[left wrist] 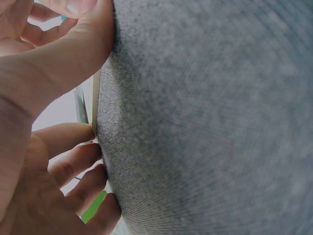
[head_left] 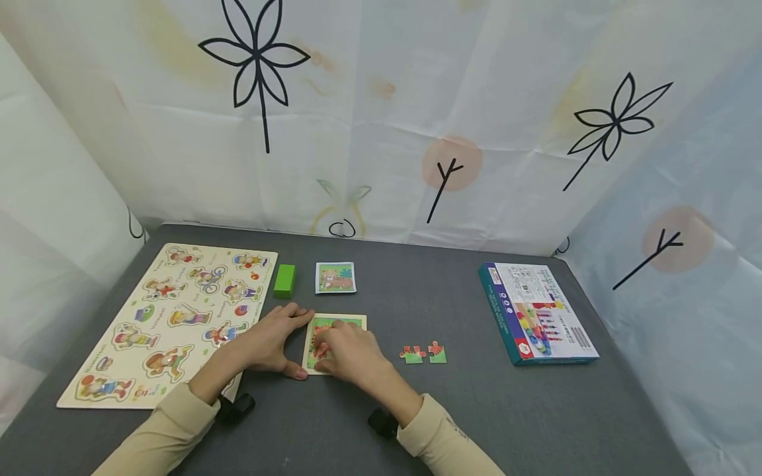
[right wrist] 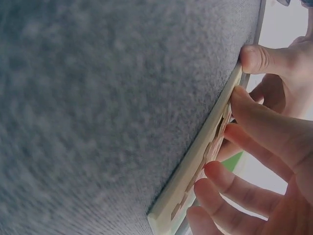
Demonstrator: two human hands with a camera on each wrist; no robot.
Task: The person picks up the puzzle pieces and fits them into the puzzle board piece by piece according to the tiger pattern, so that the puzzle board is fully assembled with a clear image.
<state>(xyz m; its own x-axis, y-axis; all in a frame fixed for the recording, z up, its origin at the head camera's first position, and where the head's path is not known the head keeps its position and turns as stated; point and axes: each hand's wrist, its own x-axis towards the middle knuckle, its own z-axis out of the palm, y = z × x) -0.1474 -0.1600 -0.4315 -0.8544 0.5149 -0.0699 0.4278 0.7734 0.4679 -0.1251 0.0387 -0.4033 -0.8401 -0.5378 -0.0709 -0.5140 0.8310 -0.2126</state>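
A small jigsaw puzzle board [head_left: 355, 318] with a pale frame and a green and red picture lies flat on the grey table. My left hand [head_left: 272, 337] holds it at its left side, thumb at the near corner and index finger at the far one; the other fingertips touch the table in the left wrist view. Over the picture, my right hand [head_left: 351, 350] presses its fingertips on the pieces [right wrist: 208, 152], and no piece shows pinched between them. Two loose red and green puzzle pieces, one [head_left: 413, 355] beside another [head_left: 437, 352], lie right of the board.
A large picture board [head_left: 133, 311] covers the table's left side. Beyond the hands stand a green block [head_left: 284, 281] and a small picture card [head_left: 335, 277]. A flat puzzle box [head_left: 548, 314] lies at the right. White printed curtains [head_left: 381, 119] enclose the table.
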